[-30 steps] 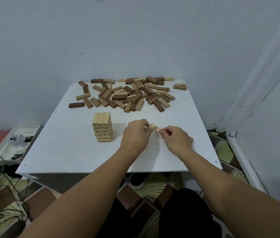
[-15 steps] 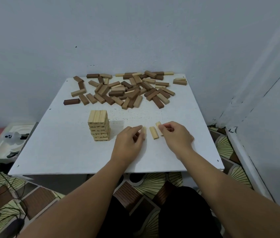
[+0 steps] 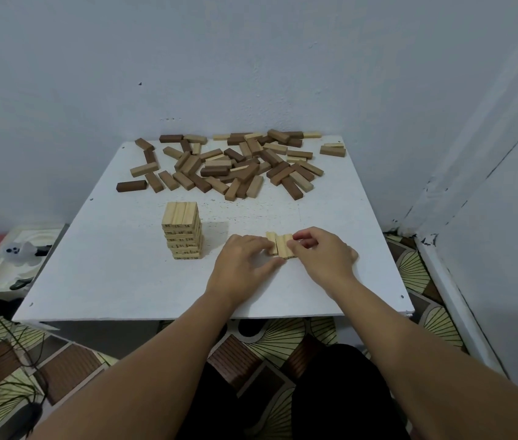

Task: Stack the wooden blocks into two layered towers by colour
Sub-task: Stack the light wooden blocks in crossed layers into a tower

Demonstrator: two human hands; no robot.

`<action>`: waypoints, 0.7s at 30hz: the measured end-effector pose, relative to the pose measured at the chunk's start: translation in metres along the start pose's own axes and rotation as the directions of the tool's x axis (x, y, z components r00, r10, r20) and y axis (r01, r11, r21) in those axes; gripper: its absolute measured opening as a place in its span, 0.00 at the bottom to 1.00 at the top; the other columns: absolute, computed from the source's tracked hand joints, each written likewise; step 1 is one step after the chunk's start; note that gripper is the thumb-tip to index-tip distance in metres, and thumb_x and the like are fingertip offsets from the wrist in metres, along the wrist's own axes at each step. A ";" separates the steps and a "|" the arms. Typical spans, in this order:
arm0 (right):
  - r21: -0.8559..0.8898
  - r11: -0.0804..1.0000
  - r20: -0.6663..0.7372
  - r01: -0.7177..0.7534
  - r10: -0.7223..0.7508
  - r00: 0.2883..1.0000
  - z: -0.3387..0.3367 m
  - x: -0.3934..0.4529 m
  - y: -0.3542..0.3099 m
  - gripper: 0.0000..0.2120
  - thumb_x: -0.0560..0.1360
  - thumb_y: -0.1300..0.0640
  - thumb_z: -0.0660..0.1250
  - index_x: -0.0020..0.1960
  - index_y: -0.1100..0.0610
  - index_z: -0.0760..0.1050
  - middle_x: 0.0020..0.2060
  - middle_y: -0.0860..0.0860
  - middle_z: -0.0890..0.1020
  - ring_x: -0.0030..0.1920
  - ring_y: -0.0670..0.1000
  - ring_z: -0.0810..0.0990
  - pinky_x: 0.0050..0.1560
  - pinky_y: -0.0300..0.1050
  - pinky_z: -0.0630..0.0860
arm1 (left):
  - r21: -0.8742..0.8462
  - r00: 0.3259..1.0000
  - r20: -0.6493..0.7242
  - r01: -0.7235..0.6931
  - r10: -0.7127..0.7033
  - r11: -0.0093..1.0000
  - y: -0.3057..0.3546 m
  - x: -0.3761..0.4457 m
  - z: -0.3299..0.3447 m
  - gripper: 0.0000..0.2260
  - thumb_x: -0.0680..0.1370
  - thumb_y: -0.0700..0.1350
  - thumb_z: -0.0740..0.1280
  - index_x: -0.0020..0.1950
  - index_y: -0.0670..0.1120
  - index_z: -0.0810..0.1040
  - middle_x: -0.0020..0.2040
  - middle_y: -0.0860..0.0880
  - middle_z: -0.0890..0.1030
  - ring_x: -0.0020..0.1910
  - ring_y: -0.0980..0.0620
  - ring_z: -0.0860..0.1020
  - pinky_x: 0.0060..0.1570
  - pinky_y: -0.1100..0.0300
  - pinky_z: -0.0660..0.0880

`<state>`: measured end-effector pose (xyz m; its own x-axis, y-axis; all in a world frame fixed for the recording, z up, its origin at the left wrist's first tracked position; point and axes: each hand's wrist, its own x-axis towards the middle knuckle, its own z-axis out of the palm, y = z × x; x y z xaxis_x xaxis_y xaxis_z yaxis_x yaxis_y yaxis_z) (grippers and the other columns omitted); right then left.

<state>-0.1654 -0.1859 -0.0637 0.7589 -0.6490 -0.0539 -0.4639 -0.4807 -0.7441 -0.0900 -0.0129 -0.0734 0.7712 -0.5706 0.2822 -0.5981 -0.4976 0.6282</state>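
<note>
Dim, even indoor light, soft shadows on the white table (image 3: 124,281), wide-angle bending at edges, slightly soft detail

One view is given, from the head, looking down past the fingers (image 3: 302,244) to the table (image 3: 118,281).

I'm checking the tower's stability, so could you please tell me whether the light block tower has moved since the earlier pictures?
No. The light block tower stands at the same spot on the white table, equally near the dark block.
</note>
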 end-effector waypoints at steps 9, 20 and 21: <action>-0.010 1.000 0.012 -0.005 0.005 1.000 -0.002 0.001 -0.002 0.13 0.77 0.39 0.71 0.59 0.41 0.81 0.44 0.39 0.83 0.53 0.44 0.79 0.61 0.53 0.61 | -0.024 1.000 0.000 0.017 -0.017 1.000 0.001 0.000 -0.003 0.14 0.78 0.54 0.75 0.60 0.50 0.87 0.56 0.56 0.86 0.58 0.52 0.76 0.59 0.55 0.75; 0.035 0.999 0.040 -0.023 0.022 0.999 -0.005 0.000 -0.004 0.11 0.76 0.40 0.73 0.55 0.43 0.81 0.41 0.39 0.82 0.50 0.40 0.77 0.57 0.50 0.60 | -0.061 0.998 -0.019 0.056 -0.057 0.997 0.009 -0.004 -0.004 0.15 0.75 0.53 0.77 0.61 0.51 0.86 0.51 0.57 0.85 0.57 0.55 0.75 0.57 0.54 0.76; 0.039 0.999 0.043 -0.025 0.024 0.999 -0.006 0.000 -0.004 0.12 0.75 0.40 0.73 0.55 0.43 0.81 0.41 0.39 0.82 0.49 0.39 0.77 0.57 0.50 0.60 | -0.054 0.998 -0.023 0.053 -0.054 0.997 0.009 -0.004 -0.004 0.16 0.74 0.54 0.77 0.60 0.51 0.85 0.51 0.58 0.84 0.56 0.55 0.75 0.56 0.54 0.76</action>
<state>-0.1660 -0.1876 -0.0573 0.7666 -0.6343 -0.1002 -0.4649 -0.4406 -0.7679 -0.0981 -0.0122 -0.0655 0.8073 -0.5277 0.2643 -0.5437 -0.4908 0.6808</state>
